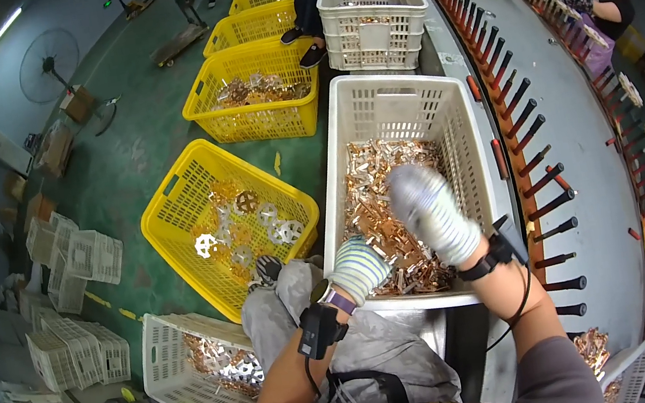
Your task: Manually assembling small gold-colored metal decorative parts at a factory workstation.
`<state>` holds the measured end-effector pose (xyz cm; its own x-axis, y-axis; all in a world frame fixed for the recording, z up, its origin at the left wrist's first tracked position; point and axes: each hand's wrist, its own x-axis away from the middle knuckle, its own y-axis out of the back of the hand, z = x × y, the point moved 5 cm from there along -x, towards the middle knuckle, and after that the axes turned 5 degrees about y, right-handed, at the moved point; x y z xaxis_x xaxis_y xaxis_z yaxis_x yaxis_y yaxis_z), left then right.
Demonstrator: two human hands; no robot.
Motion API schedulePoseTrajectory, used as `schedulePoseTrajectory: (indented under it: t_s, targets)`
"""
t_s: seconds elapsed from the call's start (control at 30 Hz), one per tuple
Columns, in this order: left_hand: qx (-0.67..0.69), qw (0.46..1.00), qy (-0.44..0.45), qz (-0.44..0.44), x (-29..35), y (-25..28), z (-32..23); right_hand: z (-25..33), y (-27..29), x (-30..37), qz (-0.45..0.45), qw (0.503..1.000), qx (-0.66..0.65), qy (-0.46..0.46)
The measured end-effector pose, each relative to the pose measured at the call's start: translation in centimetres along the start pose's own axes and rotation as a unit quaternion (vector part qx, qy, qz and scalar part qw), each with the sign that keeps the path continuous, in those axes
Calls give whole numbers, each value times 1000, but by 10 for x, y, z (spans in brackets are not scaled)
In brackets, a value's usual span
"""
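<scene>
lying under left hand [361,268] and right hand [432,208]: metal pieces [365,205] in white crate [378,115]. finger states cannot be told. pieces judged light, stiff, slippery; best pinched by edges.

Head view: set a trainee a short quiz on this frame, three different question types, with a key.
1. Which crate do the left hand and right hand reach into? A) blue B) white C) yellow
2. True or false: both hands are bare.
3. What lies in the nearest yellow crate?
Key: 1. B, the white crate. 2. False; both wear pale gloves. 3. Flat pieces with cut-outs, several silvery.
</scene>
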<state>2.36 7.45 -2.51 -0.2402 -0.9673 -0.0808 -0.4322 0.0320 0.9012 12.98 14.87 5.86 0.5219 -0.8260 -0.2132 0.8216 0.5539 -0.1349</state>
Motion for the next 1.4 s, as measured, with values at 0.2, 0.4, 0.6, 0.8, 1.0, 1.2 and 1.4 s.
schedulePoseTrajectory:
  t_s: [0.2, 0.4, 0.6, 0.8, 1.0, 1.2, 1.4]
  targets:
    - [-90, 995, 45, 14, 12, -3, 4, -6, -4, -3, 36, 991, 126, -13]
    - [88, 993, 71, 14, 2, -4, 2, -8, -16, 8, 75, 983, 164, -41]
    - [60, 996, 42, -44, 14, -21, 30, 2, 4, -13, -40, 990, 135, 15]
    - [77, 990, 104, 47, 7, -16, 27, -15, -37, -4, 147, 950, 274, 21]
    - [40, 995, -35, -85, 26, 25, 11, 12, 16, -14, -154, 985, -62, 37]
    - [-4, 997, 1, -80, 15, -8, 21, -9, -12, -12, 117, 894, 397, 170]
    - [28, 999, -27, -11, 2, -27, 6, -25, -11, -3, 116, 957, 261, 56]
